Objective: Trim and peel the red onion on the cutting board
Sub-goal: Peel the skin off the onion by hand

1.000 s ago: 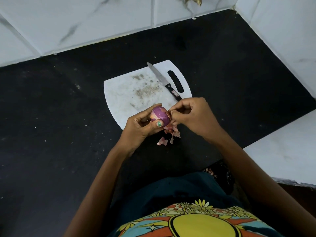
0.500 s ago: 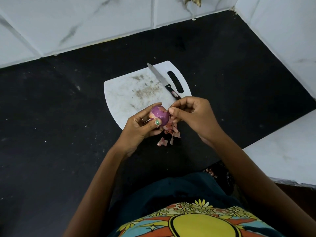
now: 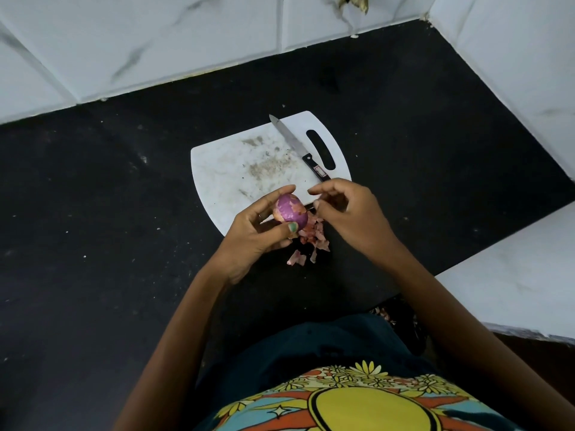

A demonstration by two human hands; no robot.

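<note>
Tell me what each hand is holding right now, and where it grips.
The left hand holds the onion around its sides, between thumb and fingers. Whether the right hand, fingers curled beside the onion, pinches any peel cannot be told.

Cutting board [image 3: 236, 169] left half bare — passable. Knife [image 3: 297, 147] lies diagonally across its right half beside the handle slot. Peel scraps [image 3: 311, 241] clutter the surface at its near edge — the tiled wall [image 3: 155, 42] stands well behind it.

We see a glossy purple onion [image 3: 291, 212], a scuffed white plastic cutting board [image 3: 236, 169], a shiny metal knife blade [image 3: 287, 135], and a matt black countertop [image 3: 93, 213].
</note>
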